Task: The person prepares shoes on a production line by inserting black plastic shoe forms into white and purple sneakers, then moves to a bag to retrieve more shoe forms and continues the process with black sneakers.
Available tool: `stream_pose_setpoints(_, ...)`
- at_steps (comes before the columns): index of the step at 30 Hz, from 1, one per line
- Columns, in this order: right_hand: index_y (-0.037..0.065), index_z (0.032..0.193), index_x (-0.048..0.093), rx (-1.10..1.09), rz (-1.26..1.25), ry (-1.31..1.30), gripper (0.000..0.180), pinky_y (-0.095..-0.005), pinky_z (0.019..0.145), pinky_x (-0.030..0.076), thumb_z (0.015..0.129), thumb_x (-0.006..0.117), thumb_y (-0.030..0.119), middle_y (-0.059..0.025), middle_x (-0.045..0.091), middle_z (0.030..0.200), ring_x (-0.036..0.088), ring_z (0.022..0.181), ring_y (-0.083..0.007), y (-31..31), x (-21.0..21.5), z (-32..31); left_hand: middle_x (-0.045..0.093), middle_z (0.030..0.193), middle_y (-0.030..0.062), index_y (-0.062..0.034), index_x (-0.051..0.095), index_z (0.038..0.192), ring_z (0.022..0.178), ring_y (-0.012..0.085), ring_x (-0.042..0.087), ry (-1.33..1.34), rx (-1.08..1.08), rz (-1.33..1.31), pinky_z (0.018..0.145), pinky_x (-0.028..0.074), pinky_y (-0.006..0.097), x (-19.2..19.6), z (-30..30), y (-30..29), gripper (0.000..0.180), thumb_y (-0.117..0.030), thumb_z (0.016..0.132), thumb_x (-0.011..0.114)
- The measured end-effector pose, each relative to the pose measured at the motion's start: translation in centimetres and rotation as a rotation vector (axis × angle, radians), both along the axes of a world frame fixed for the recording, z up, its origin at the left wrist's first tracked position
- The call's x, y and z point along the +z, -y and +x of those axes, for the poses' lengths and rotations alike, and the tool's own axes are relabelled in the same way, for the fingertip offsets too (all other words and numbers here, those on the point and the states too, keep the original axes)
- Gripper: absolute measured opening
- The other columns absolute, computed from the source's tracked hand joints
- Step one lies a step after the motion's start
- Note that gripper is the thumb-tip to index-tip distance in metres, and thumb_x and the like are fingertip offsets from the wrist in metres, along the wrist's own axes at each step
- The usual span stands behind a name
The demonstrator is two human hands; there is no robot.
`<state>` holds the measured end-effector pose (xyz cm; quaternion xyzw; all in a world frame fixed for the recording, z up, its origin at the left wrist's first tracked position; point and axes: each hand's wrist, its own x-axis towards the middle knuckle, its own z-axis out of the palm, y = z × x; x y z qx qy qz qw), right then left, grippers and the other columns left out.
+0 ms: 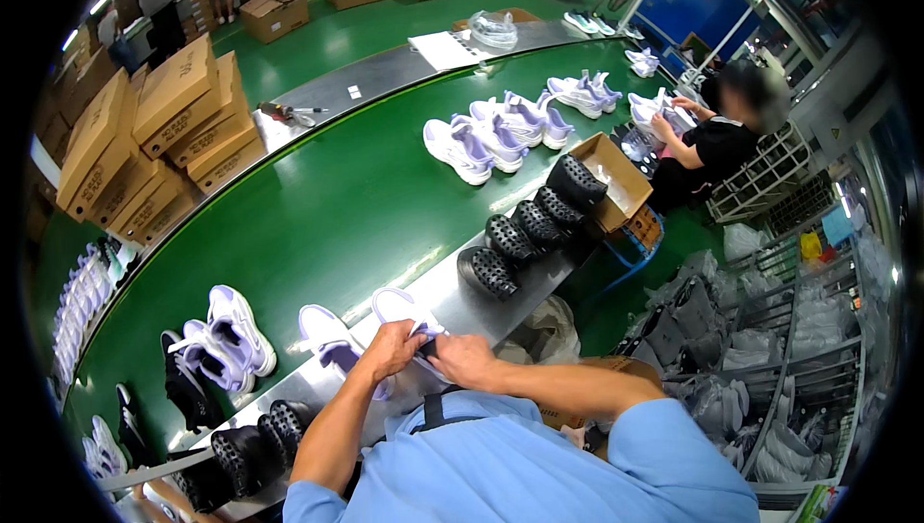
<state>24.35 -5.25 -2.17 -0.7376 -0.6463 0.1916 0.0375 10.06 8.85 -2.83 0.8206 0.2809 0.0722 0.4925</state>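
My left hand (391, 347) and my right hand (462, 358) meet over a white and lilac sneaker (402, 310) lying on the steel ledge at the near edge of the green conveyor belt (327, 215). Both hands grip the sneaker's near end, fingers closed on it. A second matching sneaker (325, 338) lies just left of my left hand. Part of the held shoe is hidden under my fingers.
Black perforated shoe forms (525, 229) line the steel ledge to the right, and more (252, 446) sit at lower left. Sneaker pairs (496, 133) ride the belt. Cardboard boxes (159, 138) are stacked far left. A seated person in black (717, 143) handles shoes at right.
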Motion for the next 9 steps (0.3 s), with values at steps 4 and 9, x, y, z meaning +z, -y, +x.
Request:
stream_pose_setpoints(4,-0.003,0.109,0.060,-0.179,0.096,0.042,0.047,-0.0496,0.081,0.057,0.090,0.072,0.038,-0.0224,0.070,0.098,0.071,0.091,-0.0401,-1.6,-2.8,-2.6,0.064,0.080,0.0195,0.0024,0.066,0.093,0.075,0.0291,0.062,0.091,0.145,0.004,0.072,0.050,0.043,-1.9,0.0,-0.7,0.023,-0.019,0.092,0.072)
stream_pose_setpoints(9,0.002,0.125,0.055,-0.291,0.062,-0.182,0.058,-0.0488,0.088,0.056,0.085,0.080,0.036,-0.0203,0.064,0.123,0.067,0.108,-0.0406,0.0,1.2,0.4,0.059,0.133,0.0187,-0.0103,0.043,0.154,0.114,0.0363,0.061,0.163,0.332,0.070,0.103,0.048,0.041,-1.7,-1.9,1.0,0.085,-0.025,0.082,0.085)
